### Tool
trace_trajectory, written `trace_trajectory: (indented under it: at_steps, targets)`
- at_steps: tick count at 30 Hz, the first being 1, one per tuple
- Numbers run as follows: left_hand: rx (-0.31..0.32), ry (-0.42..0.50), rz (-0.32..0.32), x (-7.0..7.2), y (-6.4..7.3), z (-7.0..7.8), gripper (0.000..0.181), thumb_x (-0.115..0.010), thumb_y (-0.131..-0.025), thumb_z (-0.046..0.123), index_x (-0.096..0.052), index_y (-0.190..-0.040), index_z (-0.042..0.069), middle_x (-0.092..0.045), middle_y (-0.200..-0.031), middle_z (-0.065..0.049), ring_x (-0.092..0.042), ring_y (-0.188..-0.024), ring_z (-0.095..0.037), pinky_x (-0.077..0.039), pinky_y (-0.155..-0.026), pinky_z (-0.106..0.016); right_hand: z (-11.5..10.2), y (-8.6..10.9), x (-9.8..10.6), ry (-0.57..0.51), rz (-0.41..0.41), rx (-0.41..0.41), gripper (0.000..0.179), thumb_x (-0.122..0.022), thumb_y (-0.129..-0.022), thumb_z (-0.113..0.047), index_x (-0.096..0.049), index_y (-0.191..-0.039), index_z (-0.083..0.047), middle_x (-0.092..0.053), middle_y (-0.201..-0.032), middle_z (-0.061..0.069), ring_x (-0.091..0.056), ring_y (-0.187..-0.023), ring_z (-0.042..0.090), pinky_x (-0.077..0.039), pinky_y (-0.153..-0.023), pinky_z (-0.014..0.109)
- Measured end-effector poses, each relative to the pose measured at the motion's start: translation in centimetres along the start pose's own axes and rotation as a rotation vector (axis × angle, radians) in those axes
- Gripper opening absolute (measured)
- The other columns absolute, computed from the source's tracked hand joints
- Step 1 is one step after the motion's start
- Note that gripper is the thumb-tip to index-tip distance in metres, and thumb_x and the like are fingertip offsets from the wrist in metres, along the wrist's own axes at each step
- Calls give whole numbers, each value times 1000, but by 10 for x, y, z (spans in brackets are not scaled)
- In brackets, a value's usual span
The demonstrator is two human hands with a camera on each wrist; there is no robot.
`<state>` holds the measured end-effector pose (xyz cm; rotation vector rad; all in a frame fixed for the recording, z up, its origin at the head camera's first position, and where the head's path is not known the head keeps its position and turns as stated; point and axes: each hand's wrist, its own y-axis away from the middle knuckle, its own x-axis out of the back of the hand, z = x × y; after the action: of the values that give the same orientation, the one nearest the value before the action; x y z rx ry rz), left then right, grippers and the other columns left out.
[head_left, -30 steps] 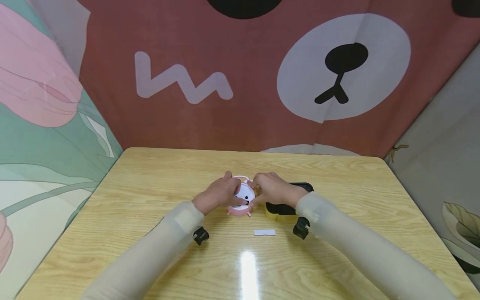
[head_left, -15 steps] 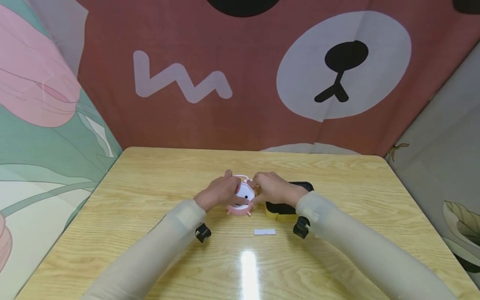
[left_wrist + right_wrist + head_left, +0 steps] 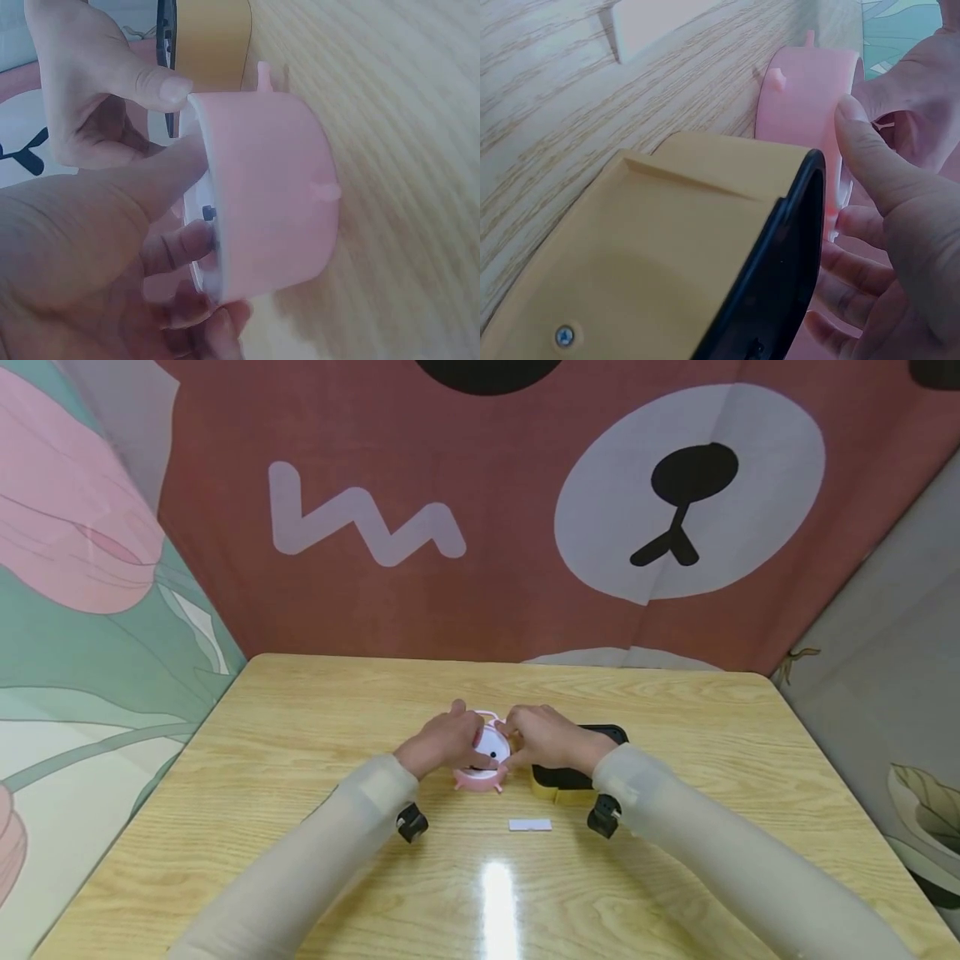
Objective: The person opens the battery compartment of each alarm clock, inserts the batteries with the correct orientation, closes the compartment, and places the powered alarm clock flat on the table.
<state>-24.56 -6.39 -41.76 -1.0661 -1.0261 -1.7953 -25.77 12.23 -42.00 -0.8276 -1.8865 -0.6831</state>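
A pink alarm clock [image 3: 480,782] with a white face lies face up on the wooden table, its small feet toward me. The left hand [image 3: 444,742] holds the clock at its left, with the thumb across the face and curled fingers at the rim, as the left wrist view shows beside the pink casing [image 3: 274,195]. From the other side, the right hand [image 3: 551,735] grips the right edge, its thumb [image 3: 866,142] against the rim. Both hands hide much of the clock's face and upper part.
Close to the clock's right stands a yellow box-shaped thing [image 3: 667,232] with a black top [image 3: 562,778], partly under the right wrist. A small white flat strip [image 3: 529,825] lies nearer me on the table [image 3: 337,868]. Printed cloth [image 3: 450,618] hangs behind.
The left wrist and forearm have shifted slightly to the right, and the left thumb covers more of the clock's face. The right hand and the clock have stayed in place.
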Motion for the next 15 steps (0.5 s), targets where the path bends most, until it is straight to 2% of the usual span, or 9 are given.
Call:
trace_trajectory:
  at_steps: [4, 7, 15]
  targets:
    - [15, -21, -8, 0, 0, 2, 41, -84, -81, 43, -66, -97, 10, -47, -103, -8, -54, -77, -21, -41, -64, -27, 1, 0, 0, 2, 0, 2, 35, -85, -81, -38, -68, -93, -9, -55, -80, 4, -43, -66, 14, -35, -60, 25]
    - [11, -35, -7, -1, 1, 2, 41, -83, -82, 43, -67, -100, 10, -47, -104, -8, -54, -77, -21, -42, -64, -28, 2, 0, 0, 5, 3, 4, 36, -85, -81, -39, -67, -91, -9, -51, -77, 1, -42, -65, 14, -34, -60, 26]
    - [-15, -25, 6, -1, 1, -1, 40, -83, -83, 44, -63, -92, 10, -45, -100, -7, -53, -75, -21, -38, -62, -27, 3, -1, -1, 7, 4, 19, 37, -84, -81, -39, -70, -96, -9, -59, -85, 7, -43, -67, 13, -35, -61, 25]
